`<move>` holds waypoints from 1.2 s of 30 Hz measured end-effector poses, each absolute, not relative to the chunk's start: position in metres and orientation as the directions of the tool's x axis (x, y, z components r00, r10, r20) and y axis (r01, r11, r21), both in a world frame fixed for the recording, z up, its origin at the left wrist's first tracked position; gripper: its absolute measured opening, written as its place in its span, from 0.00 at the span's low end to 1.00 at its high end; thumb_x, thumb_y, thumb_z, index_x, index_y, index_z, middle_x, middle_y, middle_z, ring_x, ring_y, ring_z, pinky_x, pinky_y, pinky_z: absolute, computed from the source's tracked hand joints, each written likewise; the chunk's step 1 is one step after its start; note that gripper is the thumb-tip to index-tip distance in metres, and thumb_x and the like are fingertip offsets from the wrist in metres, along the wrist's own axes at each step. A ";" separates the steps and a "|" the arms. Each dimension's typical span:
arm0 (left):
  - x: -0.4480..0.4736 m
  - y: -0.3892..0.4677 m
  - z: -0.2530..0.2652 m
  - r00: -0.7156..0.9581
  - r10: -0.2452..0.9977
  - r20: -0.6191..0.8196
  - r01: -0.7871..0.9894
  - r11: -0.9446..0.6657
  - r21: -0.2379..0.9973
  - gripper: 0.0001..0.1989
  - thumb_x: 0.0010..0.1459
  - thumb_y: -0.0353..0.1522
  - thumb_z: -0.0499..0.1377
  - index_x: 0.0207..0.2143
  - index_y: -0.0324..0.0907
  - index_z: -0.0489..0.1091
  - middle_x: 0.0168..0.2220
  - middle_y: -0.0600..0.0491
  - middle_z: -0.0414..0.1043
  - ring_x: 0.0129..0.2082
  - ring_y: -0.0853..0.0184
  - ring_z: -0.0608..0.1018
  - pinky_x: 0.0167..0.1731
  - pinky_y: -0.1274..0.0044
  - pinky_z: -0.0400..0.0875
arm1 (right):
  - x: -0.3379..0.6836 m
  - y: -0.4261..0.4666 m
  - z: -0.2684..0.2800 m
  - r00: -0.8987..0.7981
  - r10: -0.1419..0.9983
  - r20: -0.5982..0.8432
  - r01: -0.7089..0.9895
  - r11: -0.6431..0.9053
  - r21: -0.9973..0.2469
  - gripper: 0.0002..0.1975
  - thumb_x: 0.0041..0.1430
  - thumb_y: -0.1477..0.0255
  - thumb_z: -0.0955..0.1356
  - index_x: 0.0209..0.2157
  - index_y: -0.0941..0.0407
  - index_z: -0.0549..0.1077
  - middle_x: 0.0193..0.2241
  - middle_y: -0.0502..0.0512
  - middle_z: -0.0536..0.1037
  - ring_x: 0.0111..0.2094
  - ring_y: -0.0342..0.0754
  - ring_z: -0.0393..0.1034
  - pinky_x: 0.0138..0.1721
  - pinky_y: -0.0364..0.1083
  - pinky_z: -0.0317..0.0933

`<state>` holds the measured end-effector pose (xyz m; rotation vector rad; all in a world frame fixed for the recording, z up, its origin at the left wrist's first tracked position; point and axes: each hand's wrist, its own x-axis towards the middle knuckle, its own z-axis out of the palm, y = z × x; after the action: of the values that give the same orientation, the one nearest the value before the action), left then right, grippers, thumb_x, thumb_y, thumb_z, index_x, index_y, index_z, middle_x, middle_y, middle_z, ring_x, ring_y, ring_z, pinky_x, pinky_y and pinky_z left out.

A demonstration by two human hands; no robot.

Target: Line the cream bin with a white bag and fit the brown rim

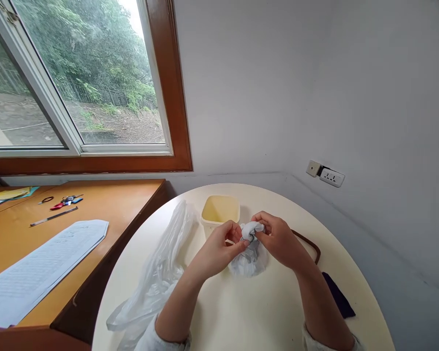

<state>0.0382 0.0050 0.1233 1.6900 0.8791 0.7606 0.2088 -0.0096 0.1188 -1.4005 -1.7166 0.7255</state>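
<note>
Between my two hands is a small white plastic bag [249,263], its top twisted into a knot and its body hanging below. My left hand [221,248] pinches the knot from the left with thumb and fingers. From the right, my right hand [276,239] grips the twisted end of the bag, the fingertips partly hidden. Just behind my left hand stands a cream square bin [219,209], its top open. A long clear plastic bag [161,265] lies crumpled along the left of the round table [249,312], partly behind my left forearm.
A brown curved strip [309,242] and a dark flat piece [339,295] lie by my right arm. On the wooden desk [131,200] at left are papers [47,268], a pen [53,217] and keys [68,201]. A wall socket [332,177] is at right.
</note>
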 end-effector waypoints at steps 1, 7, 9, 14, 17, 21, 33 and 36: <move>0.039 0.005 0.123 0.527 0.848 0.063 0.183 -0.186 0.965 0.09 0.52 0.36 0.57 0.28 0.40 0.61 0.27 0.57 0.62 0.27 0.73 0.66 0.28 0.79 0.61 | 0.209 -0.011 0.120 -0.114 0.972 0.208 0.510 0.237 -0.827 0.05 0.51 0.74 0.61 0.31 0.54 0.66 0.25 0.46 0.70 0.25 0.42 0.59 0.26 0.41 0.53; 0.038 0.006 0.123 0.486 0.871 0.069 0.141 -0.156 0.978 0.09 0.52 0.33 0.56 0.25 0.40 0.58 0.23 0.58 0.60 0.23 0.74 0.63 0.22 0.81 0.56 | 0.210 -0.016 0.128 -0.219 0.955 0.200 0.508 0.286 -0.812 0.02 0.52 0.72 0.62 0.30 0.53 0.62 0.27 0.45 0.68 0.29 0.42 0.59 0.30 0.40 0.54; 0.037 0.006 0.124 0.482 0.875 0.049 0.136 -0.130 0.982 0.09 0.52 0.33 0.56 0.25 0.40 0.58 0.21 0.59 0.59 0.22 0.75 0.62 0.20 0.82 0.54 | 0.210 -0.015 0.126 -0.200 0.961 0.190 0.540 0.269 -0.797 0.01 0.53 0.72 0.61 0.28 0.53 0.61 0.24 0.44 0.66 0.26 0.41 0.57 0.27 0.40 0.52; 0.037 0.005 0.123 0.477 0.879 0.017 0.148 -0.099 0.984 0.10 0.53 0.35 0.56 0.25 0.41 0.58 0.19 0.59 0.60 0.20 0.73 0.67 0.20 0.81 0.57 | 0.209 -0.011 0.118 -0.095 0.981 0.170 0.649 0.191 -0.737 0.03 0.50 0.75 0.60 0.26 0.52 0.58 0.17 0.42 0.60 0.20 0.40 0.50 0.21 0.40 0.46; 0.038 0.005 0.123 0.488 0.873 0.007 0.135 -0.084 0.987 0.10 0.52 0.36 0.56 0.25 0.40 0.58 0.20 0.58 0.61 0.21 0.72 0.69 0.21 0.80 0.61 | 0.209 -0.010 0.118 -0.052 0.979 0.197 0.674 0.180 -0.716 0.05 0.47 0.76 0.61 0.24 0.53 0.58 0.17 0.41 0.59 0.20 0.40 0.50 0.21 0.40 0.45; 0.037 0.008 0.123 0.441 0.893 0.088 0.123 -0.157 0.980 0.10 0.53 0.36 0.56 0.25 0.40 0.59 0.21 0.58 0.59 0.22 0.74 0.64 0.21 0.82 0.57 | 0.212 -0.010 0.122 -0.127 0.965 0.228 0.562 0.260 -0.785 0.03 0.48 0.75 0.63 0.23 0.55 0.62 0.21 0.44 0.64 0.25 0.41 0.57 0.26 0.40 0.51; 0.019 0.015 0.126 0.310 0.942 0.127 0.059 -0.153 0.986 0.09 0.52 0.33 0.53 0.23 0.41 0.56 0.19 0.61 0.53 0.20 0.75 0.57 0.21 0.81 0.50 | 0.231 -0.009 0.127 -0.067 0.986 0.155 0.190 0.165 -0.968 0.06 0.51 0.67 0.63 0.29 0.56 0.64 0.24 0.47 0.66 0.25 0.41 0.58 0.25 0.41 0.53; 0.018 0.014 0.129 0.252 0.962 0.102 0.025 -0.112 0.993 0.07 0.50 0.31 0.53 0.22 0.41 0.56 0.18 0.61 0.52 0.19 0.76 0.56 0.19 0.82 0.48 | 0.232 -0.008 0.125 0.009 0.990 0.144 0.152 0.141 -0.978 0.06 0.51 0.67 0.63 0.31 0.54 0.62 0.22 0.45 0.63 0.23 0.40 0.54 0.23 0.40 0.50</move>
<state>0.0178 0.0143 0.1288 1.4265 0.9938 1.0763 0.2324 -0.0077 0.1248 -1.2194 -1.3687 1.0125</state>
